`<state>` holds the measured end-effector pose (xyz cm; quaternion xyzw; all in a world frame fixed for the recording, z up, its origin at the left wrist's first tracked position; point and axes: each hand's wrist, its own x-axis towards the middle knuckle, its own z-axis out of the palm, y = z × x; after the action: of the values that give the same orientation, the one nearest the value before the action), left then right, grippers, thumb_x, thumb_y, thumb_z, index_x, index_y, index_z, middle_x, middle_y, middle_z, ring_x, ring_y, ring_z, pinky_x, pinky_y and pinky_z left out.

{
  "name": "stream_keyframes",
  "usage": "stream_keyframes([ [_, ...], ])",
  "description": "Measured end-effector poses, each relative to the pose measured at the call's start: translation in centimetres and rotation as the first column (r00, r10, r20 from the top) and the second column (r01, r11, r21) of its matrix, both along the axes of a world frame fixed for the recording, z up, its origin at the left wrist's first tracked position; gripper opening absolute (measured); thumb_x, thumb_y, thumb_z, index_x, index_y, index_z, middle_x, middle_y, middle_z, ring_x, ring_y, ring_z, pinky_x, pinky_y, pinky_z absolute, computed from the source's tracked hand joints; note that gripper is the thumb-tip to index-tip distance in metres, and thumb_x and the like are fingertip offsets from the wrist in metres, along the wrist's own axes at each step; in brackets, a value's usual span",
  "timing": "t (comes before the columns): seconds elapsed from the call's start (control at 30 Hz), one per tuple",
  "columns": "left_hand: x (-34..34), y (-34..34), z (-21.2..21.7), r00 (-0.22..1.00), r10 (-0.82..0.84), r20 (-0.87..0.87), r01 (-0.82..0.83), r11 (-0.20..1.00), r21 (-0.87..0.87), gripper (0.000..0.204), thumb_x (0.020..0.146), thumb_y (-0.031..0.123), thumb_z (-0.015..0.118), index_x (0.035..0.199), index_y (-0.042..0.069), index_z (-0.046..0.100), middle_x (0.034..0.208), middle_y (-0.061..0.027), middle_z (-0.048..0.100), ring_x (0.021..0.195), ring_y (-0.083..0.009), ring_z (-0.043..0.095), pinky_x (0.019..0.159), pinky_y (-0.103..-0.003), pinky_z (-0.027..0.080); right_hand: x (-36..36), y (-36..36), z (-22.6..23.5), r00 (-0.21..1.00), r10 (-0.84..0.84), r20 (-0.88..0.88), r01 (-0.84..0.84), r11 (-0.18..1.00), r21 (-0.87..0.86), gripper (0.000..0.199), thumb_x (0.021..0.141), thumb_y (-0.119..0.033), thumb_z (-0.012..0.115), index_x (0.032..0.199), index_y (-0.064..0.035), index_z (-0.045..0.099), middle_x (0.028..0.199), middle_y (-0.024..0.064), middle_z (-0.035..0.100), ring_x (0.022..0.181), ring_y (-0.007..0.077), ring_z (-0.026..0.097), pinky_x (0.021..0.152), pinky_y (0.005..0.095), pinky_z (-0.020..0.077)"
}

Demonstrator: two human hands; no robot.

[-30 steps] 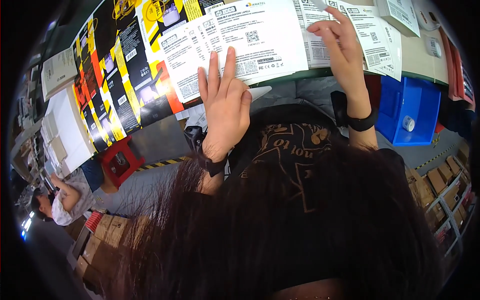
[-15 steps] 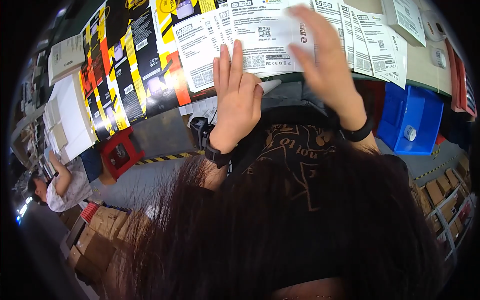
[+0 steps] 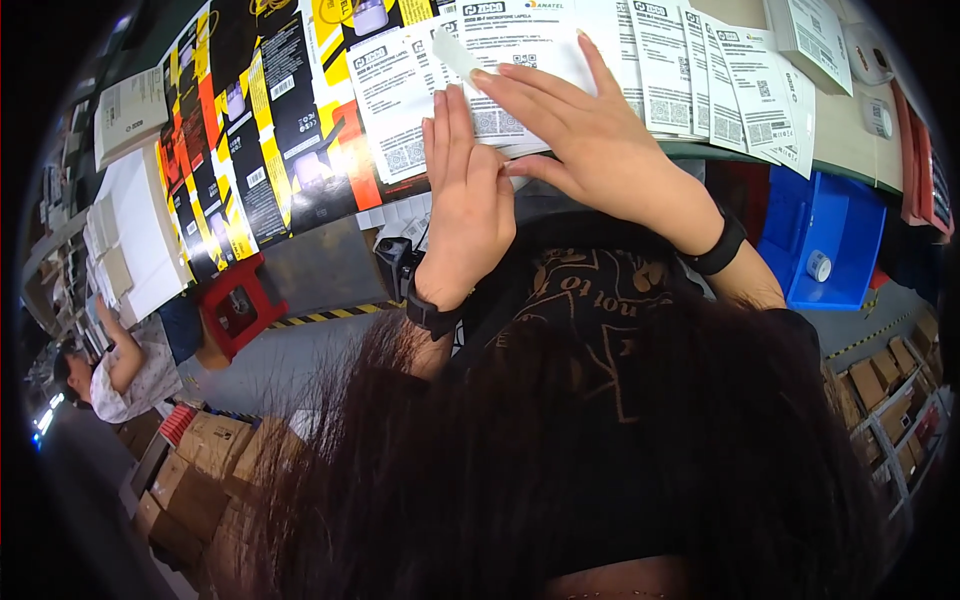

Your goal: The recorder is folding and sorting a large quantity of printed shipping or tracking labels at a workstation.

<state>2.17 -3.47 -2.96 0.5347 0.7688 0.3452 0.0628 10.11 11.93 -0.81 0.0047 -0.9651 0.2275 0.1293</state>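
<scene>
Left hand (image 3: 468,195) flat, fingers spread, pinning the white printed leaflet (image 3: 510,60) at the near edge of the surface (image 3: 850,150); right hand (image 3: 575,125) laid open across it, pressing. Likely to skew or crease if either palm slides, and could nudge the overlapping leaflets (image 3: 720,85) beside it out of row.

Both forearms rise from mid-frame toward the upper centre, each wrist wearing a dark band. The left hand (image 3: 468,200) lies flat, fingers straight and close together. The right hand (image 3: 590,135) crosses leftward above it, fingers extended and pressed down.
</scene>
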Motion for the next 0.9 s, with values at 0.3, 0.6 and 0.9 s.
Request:
stream_keyframes([
  [0.3, -1.0, -0.5, 1.1, 1.0, -0.002, 0.014, 0.002, 0.999, -0.033, 0.008, 0.079, 0.002, 0.051, 0.084, -0.004, 0.048, 0.135, -0.0311, 0.03, 0.129, -0.0449, 0.023, 0.106, -0.052, 0.017, -0.9, 0.8, 0.8, 0.994, 0.085, 0.068, -0.089, 0.994, 0.057, 0.065, 0.078, -0.019, 0.062, 0.137, -0.0155, 0.033, 0.133, 0.0076, 0.043, 0.127, 0.0197, 0.036, 0.108, 0.051, 0.0142],
  [0.6, -1.2, -0.4, 1.4, 1.0, 0.017, 0.014, -0.016, 1.0, -0.021, 0.007, 0.08, 0.003, 0.052, 0.082, -0.003, 0.049, 0.134, -0.0282, 0.035, 0.127, -0.0425, 0.03, 0.106, -0.049, 0.021, -1.8, 0.2, 0.6, 0.998, 0.061, 0.015, -0.062, 0.997, 0.049, 0.058, 0.082, -0.01, 0.054, 0.136, -0.0158, 0.035, 0.131, 0.0078, 0.046, 0.126, 0.019, 0.038, 0.108, 0.05, 0.0147],
  [0.9, -1.3, -0.4, 1.4, 0.999, 0.026, 0.046, -0.026, 1.0, 0.001, 0.006, 0.079, 0.004, 0.052, 0.079, -0.002, 0.05, 0.135, -0.0272, 0.035, 0.128, -0.041, 0.03, 0.106, -0.048, 0.021, 1.3, 2.2, 2.6, 0.993, 0.02, 0.115, -0.035, 0.992, 0.124, 0.055, 0.083, -0.009, 0.052, 0.135, -0.0145, 0.035, 0.132, 0.0066, 0.046, 0.125, 0.0203, 0.04, 0.109, 0.048, 0.0136],
])
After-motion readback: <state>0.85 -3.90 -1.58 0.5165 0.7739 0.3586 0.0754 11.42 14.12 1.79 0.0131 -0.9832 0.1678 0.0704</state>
